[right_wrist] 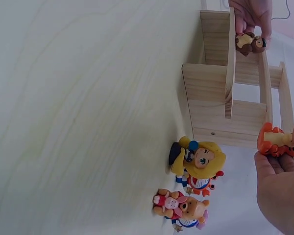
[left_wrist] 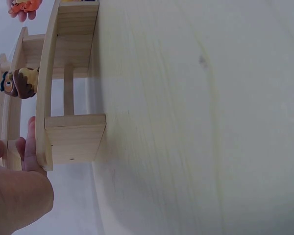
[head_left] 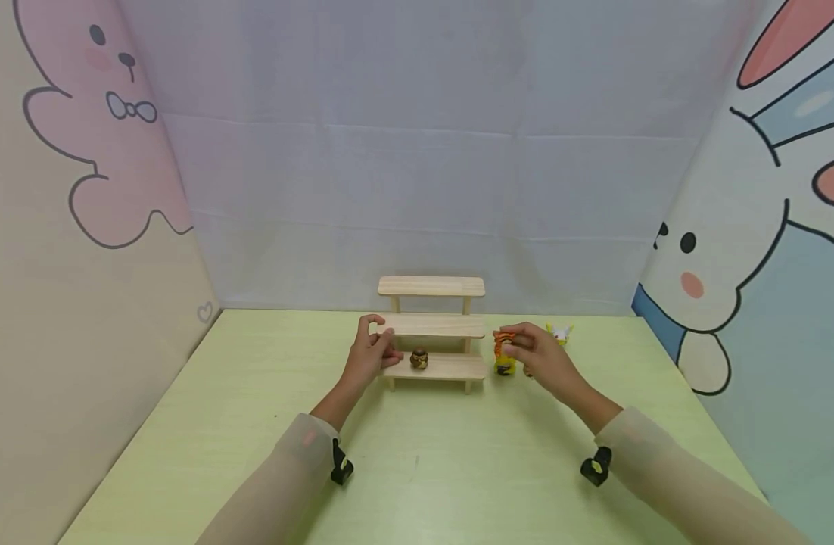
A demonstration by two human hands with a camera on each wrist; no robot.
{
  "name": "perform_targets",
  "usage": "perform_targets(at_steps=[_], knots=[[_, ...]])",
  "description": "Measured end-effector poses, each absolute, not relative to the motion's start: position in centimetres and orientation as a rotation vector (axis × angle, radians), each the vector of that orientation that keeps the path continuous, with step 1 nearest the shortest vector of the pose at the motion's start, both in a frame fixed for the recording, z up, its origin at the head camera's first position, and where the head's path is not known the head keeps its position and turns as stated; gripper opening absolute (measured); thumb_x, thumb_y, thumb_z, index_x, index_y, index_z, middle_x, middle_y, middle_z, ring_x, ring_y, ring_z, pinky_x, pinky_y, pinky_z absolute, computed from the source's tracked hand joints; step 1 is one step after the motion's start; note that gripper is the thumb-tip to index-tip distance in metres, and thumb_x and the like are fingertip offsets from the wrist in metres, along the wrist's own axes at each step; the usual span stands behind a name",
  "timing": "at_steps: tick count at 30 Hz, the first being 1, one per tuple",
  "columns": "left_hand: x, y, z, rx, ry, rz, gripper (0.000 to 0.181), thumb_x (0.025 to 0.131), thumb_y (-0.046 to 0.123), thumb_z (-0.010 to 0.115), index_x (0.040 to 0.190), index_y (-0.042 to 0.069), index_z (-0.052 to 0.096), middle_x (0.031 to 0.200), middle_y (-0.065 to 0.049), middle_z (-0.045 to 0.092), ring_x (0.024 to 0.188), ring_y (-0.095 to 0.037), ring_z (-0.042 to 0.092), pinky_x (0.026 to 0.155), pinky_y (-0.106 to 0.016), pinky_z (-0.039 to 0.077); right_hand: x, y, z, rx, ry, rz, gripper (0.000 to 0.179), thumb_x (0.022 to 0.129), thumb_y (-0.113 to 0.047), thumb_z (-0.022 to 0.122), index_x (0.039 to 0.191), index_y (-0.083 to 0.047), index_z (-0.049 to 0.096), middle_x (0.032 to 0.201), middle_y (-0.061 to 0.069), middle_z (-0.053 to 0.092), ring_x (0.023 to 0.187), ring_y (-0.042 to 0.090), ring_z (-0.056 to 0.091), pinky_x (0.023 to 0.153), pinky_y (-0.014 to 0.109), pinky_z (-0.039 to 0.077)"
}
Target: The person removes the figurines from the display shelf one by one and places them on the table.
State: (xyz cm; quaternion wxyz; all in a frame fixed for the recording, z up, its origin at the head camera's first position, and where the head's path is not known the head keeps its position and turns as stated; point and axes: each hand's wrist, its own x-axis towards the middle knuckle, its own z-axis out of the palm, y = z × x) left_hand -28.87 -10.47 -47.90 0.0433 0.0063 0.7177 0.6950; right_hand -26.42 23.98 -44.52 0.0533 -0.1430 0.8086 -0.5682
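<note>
A three-tier wooden display stand (head_left: 431, 285) stands near the back of the table. On its lowest tier an owl figurine (head_left: 419, 359) sits upright, also seen as an owl (left_wrist: 24, 83) in the left wrist view. At the stand's left end, my left hand (head_left: 371, 356) grips it with bent fingers around the lower tiers. My right hand (head_left: 543, 359), just off the stand's right end, pinches an orange tiger figurine (right_wrist: 274, 142) between thumb and fingers, raised off the table. Below it is a yellow-haired figurine (right_wrist: 201, 159) on the table.
Beside the yellow-haired figurine stands a bear figurine (right_wrist: 186, 208) with a small pink one at its front; more figurines are partly hidden behind. A white-and-yellow figurine (head_left: 560, 333) shows beyond my right hand. A pale curtain (head_left: 431, 182) hangs behind the table (head_left: 417, 469).
</note>
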Motion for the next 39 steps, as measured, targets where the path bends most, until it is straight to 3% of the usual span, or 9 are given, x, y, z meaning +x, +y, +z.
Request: perform_targets(at_steps=[2,6,10,12,16,20,27,31,39], knots=[[-28.8,-10.4,-48.0,0.017,2.207,2.134,0.035,0.111,0.020,0.051,0.141,0.009,0.037,0.097,-0.027,0.063,0.092,-0.044,0.074,0.088,-0.053,0.063,-26.4,24.3,-44.5,-0.429,2.468,-1.722,0.039,0.104,-0.018,0.066,0.139,-0.003,0.059,0.132,0.025,0.066,0.076,0.012,0.061,0.047,0.029,0.042],[-28.8,-10.3,-48.3,0.015,2.244,2.135,0.034,0.110,0.023,0.053,0.139,0.012,0.039,0.093,-0.019,0.063,0.088,-0.038,0.075,0.083,-0.045,0.065,-26.5,24.9,-44.5,-0.432,2.501,-1.715,0.039,0.103,-0.019,0.066,0.138,-0.002,0.059,0.132,0.026,0.065,0.094,0.024,0.070,0.051,0.030,0.048],[-28.7,-10.2,-48.3,0.018,2.257,2.137,0.031,0.111,0.023,0.053,0.137,0.013,0.040,0.090,-0.014,0.063,0.085,-0.034,0.076,0.080,-0.041,0.066,-26.7,25.6,-44.6,-0.431,2.532,-1.699,0.039,0.105,-0.019,0.064,0.139,-0.002,0.058,0.135,0.025,0.065,0.113,0.035,0.068,0.072,0.032,0.059],[-28.7,-10.2,-48.3,0.018,2.258,2.139,0.030,0.111,0.022,0.053,0.137,0.013,0.040,0.090,-0.014,0.062,0.084,-0.032,0.076,0.079,-0.039,0.066,-26.7,25.9,-44.7,-0.434,2.548,-1.688,0.039,0.105,-0.020,0.063,0.139,-0.002,0.057,0.136,0.024,0.064,0.117,0.034,0.067,0.089,0.038,0.061],[-28.7,-10.2,-48.3,0.013,2.252,2.148,0.030,0.111,0.022,0.052,0.136,0.013,0.040,0.089,-0.014,0.062,0.082,-0.030,0.076,0.078,-0.038,0.066,-26.7,26.4,-44.7,-0.413,2.575,-1.664,0.042,0.105,-0.023,0.063,0.141,-0.003,0.056,0.139,0.022,0.062,0.119,0.026,0.067,0.101,0.043,0.058],[-28.8,-10.2,-48.4,0.012,2.241,2.149,0.031,0.111,0.023,0.052,0.136,0.013,0.039,0.089,-0.014,0.062,0.082,-0.031,0.076,0.078,-0.039,0.066,-26.8,27.0,-44.7,-0.388,2.593,-1.653,0.042,0.105,-0.023,0.062,0.142,-0.003,0.055,0.141,0.021,0.061,0.121,0.021,0.066,0.101,0.031,0.057],[-29.0,-10.4,-48.3,0.009,2.202,2.148,0.034,0.111,0.021,0.052,0.139,0.010,0.038,0.091,-0.019,0.063,0.089,-0.043,0.074,0.085,-0.050,0.064,-26.9,28.2,-45.0,-0.328,2.592,-1.659,0.042,0.106,-0.021,0.061,0.143,-0.002,0.053,0.144,0.021,0.059,0.128,0.026,0.062,0.102,0.032,0.056],[-28.4,-10.5,-47.0,0.031,2.178,2.133,0.034,0.111,0.016,0.051,0.140,0.006,0.037,0.092,-0.023,0.063,0.092,-0.047,0.073,0.087,-0.053,0.063,-26.9,28.9,-45.2,-0.283,2.612,-1.629,0.042,0.107,-0.022,0.060,0.143,-0.003,0.052,0.145,0.020,0.059,0.129,0.028,0.061,0.100,0.025,0.056],[-27.4,-10.4,-45.5,0.066,2.166,2.145,0.032,0.111,0.014,0.051,0.138,0.004,0.037,0.094,-0.025,0.063,0.091,-0.046,0.073,0.088,-0.055,0.062,-27.0,30.6,-45.6,-0.284,2.592,-1.666,0.046,0.107,-0.019,0.060,0.146,0.002,0.049,0.144,0.025,0.058,0.111,-0.001,0.064,0.096,0.018,0.055]])
